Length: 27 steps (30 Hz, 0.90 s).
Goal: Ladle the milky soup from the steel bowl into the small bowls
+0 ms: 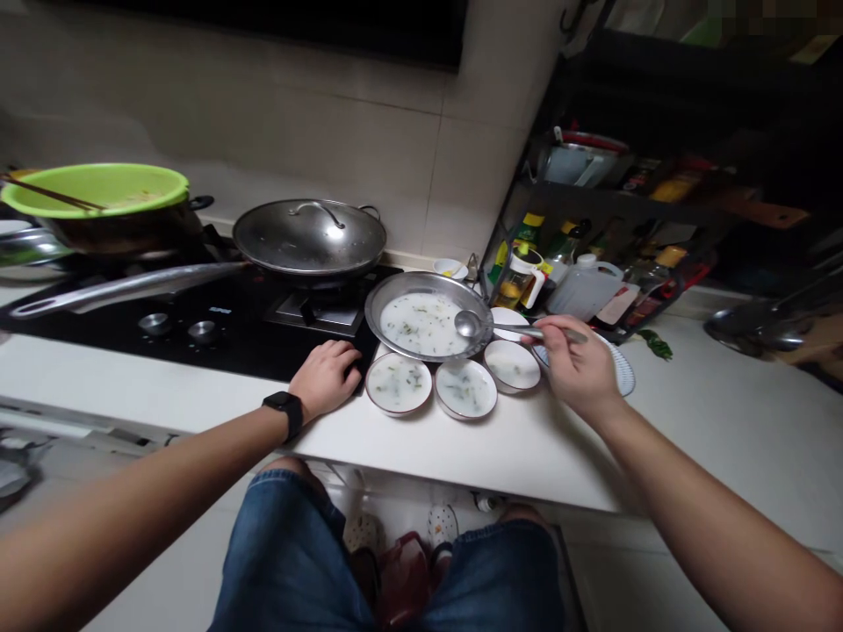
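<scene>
A shallow steel pan (421,320) of milky broth with green flecks sits at the edge of the hob. My left hand (326,379) curls over its dark handle (366,373), which is mostly hidden. My right hand (578,369) is shut on a steel ladle (469,325), whose bowl sits just inside the pan's rim. Three small white dishes (399,383) of the same broth stand in front of the pan, between my hands. Another white dish (508,320) lies partly hidden behind them.
A lidded wok (309,237) sits on the black hob (198,320). Further left, a green basin (96,189) with chopsticks rests on a pot. A blue-rimmed plate (623,373) lies under my right hand's side. Shelves of bottles (580,281) stand at the back right.
</scene>
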Available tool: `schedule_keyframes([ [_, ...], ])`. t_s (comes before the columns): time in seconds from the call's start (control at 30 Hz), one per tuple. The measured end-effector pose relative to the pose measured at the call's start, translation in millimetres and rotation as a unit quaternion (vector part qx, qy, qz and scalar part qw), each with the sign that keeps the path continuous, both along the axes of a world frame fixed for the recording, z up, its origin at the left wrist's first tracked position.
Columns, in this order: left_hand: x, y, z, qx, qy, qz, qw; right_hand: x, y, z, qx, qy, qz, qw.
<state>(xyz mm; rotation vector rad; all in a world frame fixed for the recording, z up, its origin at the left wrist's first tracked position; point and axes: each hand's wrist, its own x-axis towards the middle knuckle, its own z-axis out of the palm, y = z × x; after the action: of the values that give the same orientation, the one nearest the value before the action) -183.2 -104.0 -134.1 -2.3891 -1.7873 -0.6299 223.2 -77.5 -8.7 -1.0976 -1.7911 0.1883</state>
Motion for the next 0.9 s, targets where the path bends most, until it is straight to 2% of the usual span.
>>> schedule_keyframes([
  [0.1,1,-1,0.9,-0.001,-0.005,0.002,1.000,-20,22,-15.1,-0.108,0.117,0.019,0.987],
  [0.2,2,-1,1.7,-0.001,-0.009,-0.002,1.000,-31,35,-22.0,-0.174,0.221,0.006,0.960],
  [0.43,1,0,1.5,-0.002,-0.011,-0.004,1.000,-34,50,-14.8,-0.269,0.376,-0.061,0.885],
  [0.57,1,0,0.7,-0.002,-0.010,-0.002,1.000,-27,49,-9.1,-0.280,0.410,-0.045,0.867],
  [0.73,0,0,-0.3,-0.001,-0.011,-0.003,1.000,-9,42,2.8,-0.252,0.413,-0.025,0.875],
  [0.9,-2,1,-1.6,0.003,-0.003,-0.007,1.000,19,23,23.4,-0.224,0.424,-0.069,0.875],
])
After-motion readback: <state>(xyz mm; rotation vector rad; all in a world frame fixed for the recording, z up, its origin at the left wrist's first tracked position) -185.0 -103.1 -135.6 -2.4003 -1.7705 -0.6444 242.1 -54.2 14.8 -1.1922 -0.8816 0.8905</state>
